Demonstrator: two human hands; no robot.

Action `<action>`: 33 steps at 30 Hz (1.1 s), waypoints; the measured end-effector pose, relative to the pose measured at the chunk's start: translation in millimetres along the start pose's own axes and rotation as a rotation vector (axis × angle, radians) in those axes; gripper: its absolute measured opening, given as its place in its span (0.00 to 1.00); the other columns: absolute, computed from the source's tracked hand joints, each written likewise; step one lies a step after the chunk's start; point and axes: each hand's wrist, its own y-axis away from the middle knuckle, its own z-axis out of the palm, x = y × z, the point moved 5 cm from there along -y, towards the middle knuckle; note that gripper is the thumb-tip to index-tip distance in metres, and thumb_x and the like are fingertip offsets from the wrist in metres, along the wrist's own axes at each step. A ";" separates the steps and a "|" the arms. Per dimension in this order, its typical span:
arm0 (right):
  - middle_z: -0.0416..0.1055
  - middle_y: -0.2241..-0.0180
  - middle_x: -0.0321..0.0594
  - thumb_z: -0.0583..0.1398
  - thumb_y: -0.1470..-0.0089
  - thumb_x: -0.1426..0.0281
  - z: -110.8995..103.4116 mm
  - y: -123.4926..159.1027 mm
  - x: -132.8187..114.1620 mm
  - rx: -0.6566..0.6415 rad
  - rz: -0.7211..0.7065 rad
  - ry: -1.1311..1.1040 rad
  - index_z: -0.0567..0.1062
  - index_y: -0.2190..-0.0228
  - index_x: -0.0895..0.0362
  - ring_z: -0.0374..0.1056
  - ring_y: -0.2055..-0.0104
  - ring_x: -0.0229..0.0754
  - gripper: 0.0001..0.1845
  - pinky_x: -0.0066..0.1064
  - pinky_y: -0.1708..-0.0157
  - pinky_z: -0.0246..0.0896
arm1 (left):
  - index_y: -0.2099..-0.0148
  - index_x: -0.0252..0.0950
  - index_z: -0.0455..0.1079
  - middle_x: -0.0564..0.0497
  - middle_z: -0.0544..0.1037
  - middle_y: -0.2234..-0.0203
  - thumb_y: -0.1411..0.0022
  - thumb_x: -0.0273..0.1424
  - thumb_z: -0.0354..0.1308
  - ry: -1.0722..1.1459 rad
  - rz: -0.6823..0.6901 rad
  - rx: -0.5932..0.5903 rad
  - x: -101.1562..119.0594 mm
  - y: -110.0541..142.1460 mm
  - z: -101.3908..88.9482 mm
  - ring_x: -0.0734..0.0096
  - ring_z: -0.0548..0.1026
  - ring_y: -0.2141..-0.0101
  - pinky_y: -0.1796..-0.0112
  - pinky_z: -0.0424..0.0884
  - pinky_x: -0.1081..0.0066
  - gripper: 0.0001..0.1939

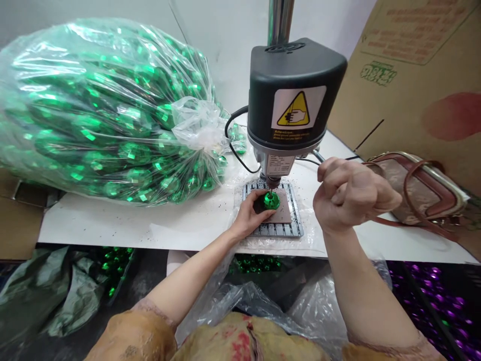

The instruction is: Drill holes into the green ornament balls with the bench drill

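A small shiny green faceted ball (271, 201) sits on a brown square pad (284, 213), directly under the chuck of a black bench drill press (293, 95). The thumb and fingers of my left hand (251, 213) close around it from the left, steadying it. My right hand (347, 193) is raised in a fist to the right of the drill head. A metal lever (318, 156) runs from the drill press into that fist, and its grip is hidden by my fingers. The drill's tip appears to reach the top of the ball.
The slotted metal base (296, 230) stands on a white table (180, 225) strewn with dark specks. A large clear bag (108, 120) of green balls lies at left. A handbag (421, 185) and a cardboard box (421, 75) stand at right. Purple balls (432, 296) lie below the table.
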 end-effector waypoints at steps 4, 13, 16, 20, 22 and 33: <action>0.43 0.87 0.27 0.55 0.42 0.77 -2.0 6.8 -2.3 -0.002 0.006 0.016 0.49 0.82 0.59 0.44 0.86 0.25 0.23 0.26 0.80 0.51 | 0.44 0.39 0.70 0.44 0.79 0.52 0.44 0.43 0.73 0.007 -0.010 0.005 0.7 -0.1 0.1 0.55 0.78 0.50 0.47 0.74 0.55 0.29; 0.50 0.89 0.27 0.60 0.42 0.71 13.4 -40.8 7.0 0.176 0.443 0.135 0.57 0.88 0.56 0.47 0.86 0.27 0.26 0.29 0.84 0.45 | 0.46 0.38 0.69 0.46 0.79 0.55 0.47 0.39 0.74 0.035 -0.085 0.044 -2.9 -0.3 1.4 0.57 0.78 0.53 0.49 0.74 0.57 0.29; 0.50 0.90 0.27 0.63 0.46 0.68 17.7 -55.6 17.5 0.169 0.574 0.121 0.58 0.89 0.54 0.49 0.87 0.29 0.27 0.31 0.85 0.43 | 0.47 0.38 0.69 0.45 0.79 0.53 0.47 0.37 0.74 0.003 -0.092 0.097 3.2 3.1 -1.0 0.57 0.77 0.51 0.48 0.73 0.57 0.28; 0.47 0.90 0.26 0.64 0.46 0.67 20.2 -59.4 17.2 0.165 0.546 0.096 0.57 0.88 0.54 0.48 0.87 0.27 0.27 0.29 0.85 0.41 | 0.49 0.39 0.70 0.46 0.78 0.54 0.45 0.36 0.72 -0.143 -0.053 0.094 29.7 19.4 -10.4 0.57 0.77 0.52 0.50 0.73 0.59 0.23; 0.47 0.88 0.27 0.61 0.42 0.68 21.3 -57.2 15.7 0.144 0.554 0.123 0.56 0.87 0.55 0.49 0.86 0.25 0.26 0.26 0.83 0.43 | 0.50 0.39 0.71 0.46 0.78 0.56 0.44 0.38 0.71 -0.246 -0.020 -0.071 46.8 33.8 -10.0 0.57 0.77 0.55 0.54 0.74 0.61 0.22; 0.52 0.88 0.28 0.58 0.40 0.68 19.4 -55.5 12.5 0.132 0.497 0.169 0.57 0.86 0.57 0.52 0.85 0.25 0.26 0.27 0.81 0.46 | 0.55 0.39 0.75 0.46 0.79 0.61 0.31 0.35 0.59 -0.406 0.028 -0.138 31.8 -6.1 -45.6 0.58 0.77 0.58 0.54 0.73 0.59 0.07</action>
